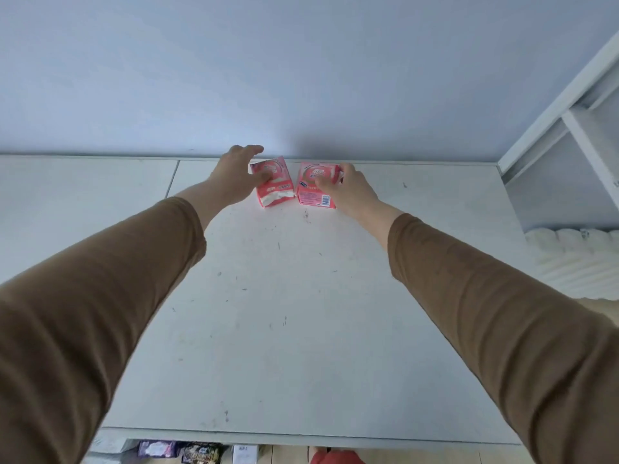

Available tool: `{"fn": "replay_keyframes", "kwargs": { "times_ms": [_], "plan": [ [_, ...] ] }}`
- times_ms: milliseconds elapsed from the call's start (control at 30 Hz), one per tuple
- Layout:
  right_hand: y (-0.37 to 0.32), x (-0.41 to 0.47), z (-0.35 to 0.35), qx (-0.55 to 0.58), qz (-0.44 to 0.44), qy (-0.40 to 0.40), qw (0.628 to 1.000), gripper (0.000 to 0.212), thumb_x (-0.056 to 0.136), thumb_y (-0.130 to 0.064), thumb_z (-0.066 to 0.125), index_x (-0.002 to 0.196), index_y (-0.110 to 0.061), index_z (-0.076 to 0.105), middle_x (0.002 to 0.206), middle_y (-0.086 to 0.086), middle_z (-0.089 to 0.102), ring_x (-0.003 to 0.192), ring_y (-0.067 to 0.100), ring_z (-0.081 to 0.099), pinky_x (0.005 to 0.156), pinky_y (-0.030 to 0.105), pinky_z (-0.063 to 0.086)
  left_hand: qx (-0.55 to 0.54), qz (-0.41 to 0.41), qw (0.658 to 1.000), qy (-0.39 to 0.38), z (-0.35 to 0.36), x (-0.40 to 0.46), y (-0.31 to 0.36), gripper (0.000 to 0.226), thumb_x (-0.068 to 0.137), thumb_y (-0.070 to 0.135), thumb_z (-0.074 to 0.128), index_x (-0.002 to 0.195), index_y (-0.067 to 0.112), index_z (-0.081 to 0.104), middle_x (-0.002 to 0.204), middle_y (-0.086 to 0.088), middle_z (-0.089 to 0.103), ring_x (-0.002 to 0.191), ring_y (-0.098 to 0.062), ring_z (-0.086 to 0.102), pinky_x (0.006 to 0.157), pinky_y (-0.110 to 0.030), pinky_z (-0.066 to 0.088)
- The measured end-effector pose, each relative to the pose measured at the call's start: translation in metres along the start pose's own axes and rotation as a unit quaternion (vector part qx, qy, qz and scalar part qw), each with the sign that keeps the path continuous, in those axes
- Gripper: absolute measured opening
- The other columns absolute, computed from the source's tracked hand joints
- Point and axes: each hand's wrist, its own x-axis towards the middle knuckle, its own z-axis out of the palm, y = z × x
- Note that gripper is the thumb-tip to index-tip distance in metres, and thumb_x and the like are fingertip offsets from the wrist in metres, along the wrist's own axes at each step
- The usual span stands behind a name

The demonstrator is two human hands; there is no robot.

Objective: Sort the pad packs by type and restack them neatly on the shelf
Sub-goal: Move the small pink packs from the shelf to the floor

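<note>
Currently both hands are on pink pad packs at the far edge of the white shelf top (301,296), by the wall. Left hand (234,175) grips the left pack (276,192), thumb across its front. Right hand (348,190) grips the right pack (313,195), fingers curled around its right side. Packs sit just apart.

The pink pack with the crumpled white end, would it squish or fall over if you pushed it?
The left pink pad pack probably squishes: its wrapper looks soft and crumpled. It already leans under the left hand, so it may tip. It is likely light.
</note>
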Motion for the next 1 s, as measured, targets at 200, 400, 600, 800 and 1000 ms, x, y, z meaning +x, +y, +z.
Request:
{"fn": "replay_keyframes", "kwargs": {
  "times_ms": [200,400,600,800,1000],
  "plan": [
    [0.009,-0.01,0.003,0.077,-0.023,-0.03,0.996,0.061,0.083,-0.041,0.077,0.125,-0.018,0.04,0.1,-0.003,0.057,0.103,0.025,0.061,0.092,0.043,0.051,-0.056,0.023,0.987,-0.147,-0.009,-0.001,-0.004,0.094,0.08,0.027,0.08,0.153,0.042,0.022,0.15,0.008,0.038,0.133,-0.016,0.042,0.104,-0.036,0.042],
    [0.012,-0.054,0.012,0.133,-0.06,0.004,0.989,0.062,0.082,-0.024,0.08,0.125,-0.013,0.037,0.103,0.0,0.057,0.092,0.02,0.058,0.09,0.045,0.051,0.07,0.033,0.99,-0.115,-0.01,-0.036,0.009,0.068,0.069,0.038,0.081,0.126,0.029,0.047,0.103,0.004,0.049,0.122,-0.025,0.034,0.078,-0.035,0.046],
    [0.016,-0.16,0.027,0.221,-0.062,0.041,0.972,0.047,0.09,-0.037,0.072,0.125,-0.025,0.042,0.102,-0.011,0.056,0.091,0.012,0.06,0.075,0.033,0.056,-0.067,0.033,0.994,-0.076,-0.014,-0.134,-0.005,0.046,0.075,0.058,0.072,0.103,0.027,0.053,0.095,0.001,0.053,0.086,-0.014,0.048,0.06,-0.03,0.04],
    [0.025,-0.3,0.06,0.276,-0.061,0.078,0.956,0.044,0.093,-0.032,0.069,0.129,-0.029,0.043,0.109,-0.004,0.058,0.093,0.011,0.063,0.081,0.031,0.055,-0.166,0.047,0.982,-0.083,-0.014,-0.262,-0.028,0.047,0.087,0.06,0.06,0.111,0.019,0.057,0.107,-0.001,0.067,0.096,-0.021,0.061,0.088,-0.046,0.05],
    [0.062,-0.421,0.094,0.373,0.007,-0.016,0.928,0.051,0.078,-0.024,0.082,0.121,-0.011,0.058,0.114,0.01,0.071,0.104,0.027,0.07,0.084,0.033,0.05,-0.27,0.022,0.949,-0.163,-0.014,-0.397,-0.055,0.058,0.067,0.058,0.08,0.108,0.021,0.06,0.099,0.0,0.072,0.091,-0.015,0.07,0.08,-0.031,0.055]
  ]
}}
